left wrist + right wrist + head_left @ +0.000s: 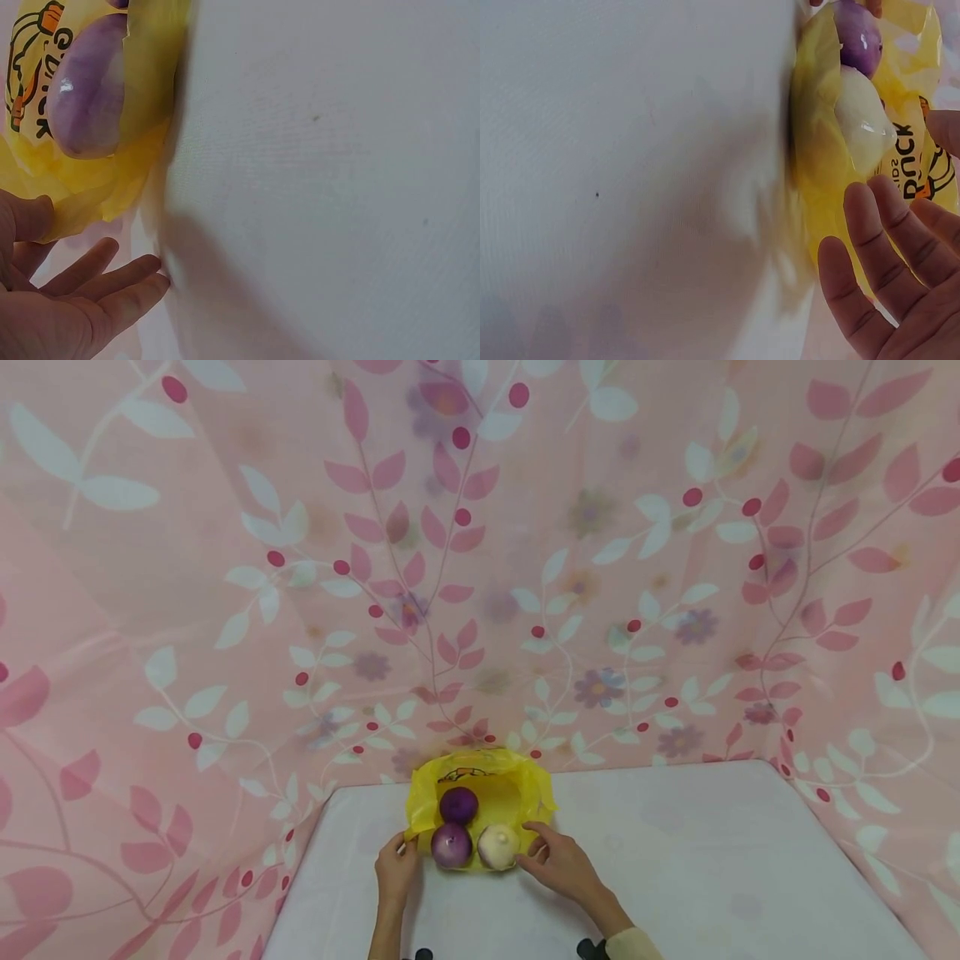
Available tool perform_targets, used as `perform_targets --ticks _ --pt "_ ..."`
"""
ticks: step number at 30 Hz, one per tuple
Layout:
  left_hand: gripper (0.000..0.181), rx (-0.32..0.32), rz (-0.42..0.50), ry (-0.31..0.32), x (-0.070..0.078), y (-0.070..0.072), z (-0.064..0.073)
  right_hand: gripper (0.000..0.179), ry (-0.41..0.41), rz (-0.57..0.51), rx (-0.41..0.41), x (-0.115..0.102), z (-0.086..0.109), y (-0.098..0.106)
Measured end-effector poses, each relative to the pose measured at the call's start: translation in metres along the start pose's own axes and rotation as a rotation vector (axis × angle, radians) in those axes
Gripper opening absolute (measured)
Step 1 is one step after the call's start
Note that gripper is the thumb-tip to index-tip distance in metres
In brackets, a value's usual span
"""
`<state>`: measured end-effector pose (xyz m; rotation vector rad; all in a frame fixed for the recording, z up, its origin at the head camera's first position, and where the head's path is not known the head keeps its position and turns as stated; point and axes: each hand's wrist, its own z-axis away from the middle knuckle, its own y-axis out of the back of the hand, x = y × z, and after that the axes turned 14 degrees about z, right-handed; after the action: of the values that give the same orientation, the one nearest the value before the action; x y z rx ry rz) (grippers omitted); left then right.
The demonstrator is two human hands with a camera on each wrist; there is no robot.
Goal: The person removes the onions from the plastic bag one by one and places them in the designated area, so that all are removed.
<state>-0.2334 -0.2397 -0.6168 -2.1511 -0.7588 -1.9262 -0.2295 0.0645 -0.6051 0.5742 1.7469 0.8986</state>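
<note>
From where I stand, the yellow bag [423, 793] lies with its mouth gaping toward the person; the left hand [395, 864] pinches its rim at the left side, thumb against finger; the right hand [562, 864], relaxed and grasping nothing, is at the bag's right side, though I can't tell whether it touches the film. A hard tug by the left hand might tear that thin film, I'd say; tipping the mouth downward could roll out the white bulb [498, 847] or the mauve bulb [452, 846], both at the bag's front; the dark purple ball [459, 806] sits deeper inside, the mauve one partly blocking its way out; the white table [712, 860] spreads beneath the bag, and patterned cloth [600, 610] rises behind it.
</note>
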Motion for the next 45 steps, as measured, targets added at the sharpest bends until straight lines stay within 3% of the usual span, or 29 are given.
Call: perform_targets --ticks 14,28,36,45 --pt "0.018 0.008 -0.022 -0.039 -0.002 0.001 0.000 0.060 0.018 -0.045 0.051 -0.008 -0.006 -0.013" --pt "0.019 -0.005 -0.016 -0.019 0.000 0.000 0.000 0.071 -0.100 0.038 0.050 -0.015 -0.011 -0.018" --pt "0.018 -0.007 -0.013 -0.015 -0.003 0.000 -0.001 0.078 -0.171 0.085 -0.003 -0.018 -0.013 -0.024" --pt "0.018 -0.010 -0.025 -0.029 -0.006 0.000 -0.001 0.083 -0.203 0.123 -0.011 -0.021 -0.015 -0.032"
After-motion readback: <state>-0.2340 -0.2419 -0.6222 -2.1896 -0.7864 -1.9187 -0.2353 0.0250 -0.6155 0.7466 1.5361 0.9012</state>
